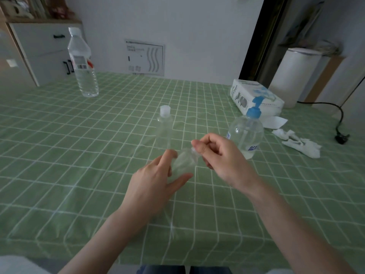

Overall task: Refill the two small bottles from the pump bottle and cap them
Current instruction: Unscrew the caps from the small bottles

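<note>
My left hand grips a tilted small clear bottle; my right hand pinches its cap. The second small bottle stands capped just beyond, the pump bottle right of my grip.

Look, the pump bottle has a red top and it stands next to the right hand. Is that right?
Not quite. The head view shows the pump bottle has a blue top, not a red one. It does stand next to the right hand.
</note>
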